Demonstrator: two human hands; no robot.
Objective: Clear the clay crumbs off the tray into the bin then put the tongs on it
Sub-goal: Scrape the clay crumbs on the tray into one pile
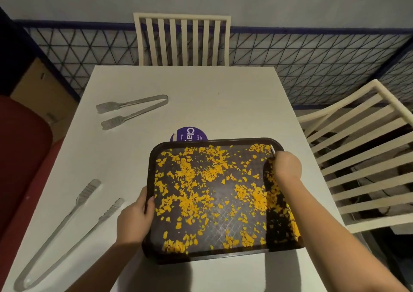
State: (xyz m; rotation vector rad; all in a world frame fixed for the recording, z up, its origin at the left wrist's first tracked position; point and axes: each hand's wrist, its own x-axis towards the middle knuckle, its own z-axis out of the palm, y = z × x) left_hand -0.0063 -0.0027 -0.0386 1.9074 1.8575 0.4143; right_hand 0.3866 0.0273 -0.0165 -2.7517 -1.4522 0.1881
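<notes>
Gripping tray (223, 140) by L/R rims: left hand (136, 218), right hand (287, 165).

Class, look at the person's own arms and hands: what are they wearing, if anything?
Nothing visible. The left hand and right hand are bare: no gloves, rings, watch or bracelet show. Both arms are uncovered down to the picture's lower edge, with no sleeve in sight.

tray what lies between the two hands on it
Head view: only the dark rectangular tray itself, its floor strewn with yellow clay crumbs, spans from the left hand to the right hand.
</notes>
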